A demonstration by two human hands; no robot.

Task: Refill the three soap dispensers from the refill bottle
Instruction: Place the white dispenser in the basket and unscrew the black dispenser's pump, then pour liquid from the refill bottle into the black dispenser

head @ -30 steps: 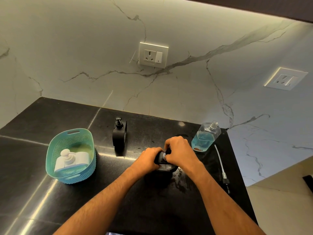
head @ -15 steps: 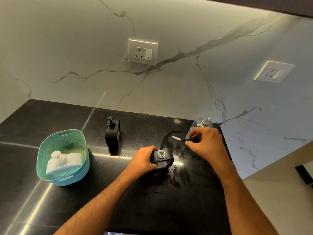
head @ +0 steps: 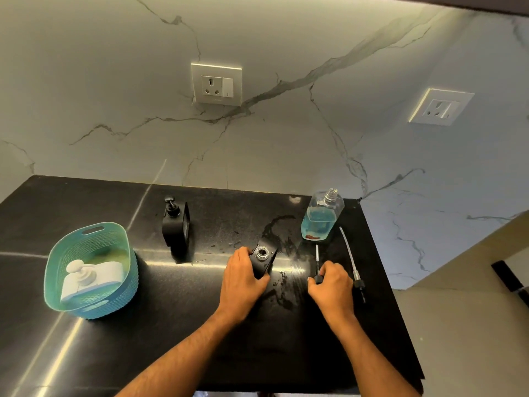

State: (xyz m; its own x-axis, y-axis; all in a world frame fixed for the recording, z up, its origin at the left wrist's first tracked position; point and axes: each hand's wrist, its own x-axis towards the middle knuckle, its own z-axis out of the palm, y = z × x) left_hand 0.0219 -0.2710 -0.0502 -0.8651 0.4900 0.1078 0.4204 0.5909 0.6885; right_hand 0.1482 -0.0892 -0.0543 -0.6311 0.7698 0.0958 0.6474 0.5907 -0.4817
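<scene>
My left hand point(head: 243, 279) grips a black soap dispenser point(head: 264, 257) at the counter's middle; its round neck is uncovered. My right hand point(head: 332, 285) holds that dispenser's pump head point(head: 317, 263) low over the counter, its short white tube pointing away from me. The clear refill bottle point(head: 322, 217) with blue soap stands uncapped behind my right hand. A second black dispenser point(head: 176, 224) with its pump on stands to the left. A white dispenser point(head: 91, 277) lies in a teal basket point(head: 94, 308).
A long pump tube with a black cap point(head: 353, 263) lies on the black counter point(head: 143, 339) right of my right hand, near the counter's right edge. Wet smears point(head: 282, 233) mark the counter by the open dispenser. Marble walls with sockets rise behind.
My right hand lifted the pump head out of the black dispenser, swung it right and brought it down beside the long tube. My left hand stayed on the dispenser.
</scene>
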